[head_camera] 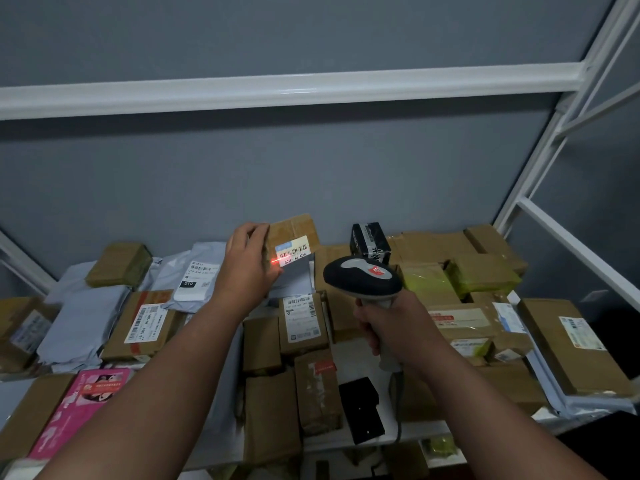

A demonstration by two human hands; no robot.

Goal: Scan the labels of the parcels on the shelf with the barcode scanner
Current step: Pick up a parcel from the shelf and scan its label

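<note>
two hands in view above a crowded shelf. left hand: fingers curled round the left edge of a small brown cardboard parcel, holding it raised above the pile and tilted, label side toward the camera. label: white with a blue patch, barcode and printed characters; a red scan line falls across its lower left corner and onto the fingers beside it. right hand: wrapped round the handle of a barcode scanner, dark head with grey top and a red sticker, pointed at the held parcel; grey cable hangs below the grip. beneath: labelled carton directly under the held parcel; grey poly mailers at left; carton with long white label near them; pink box at front left; black box upright at the back, just right of the held parcel; flat black item at front centre; large flat carton at right. white metal frame and grey wall behind.
</note>
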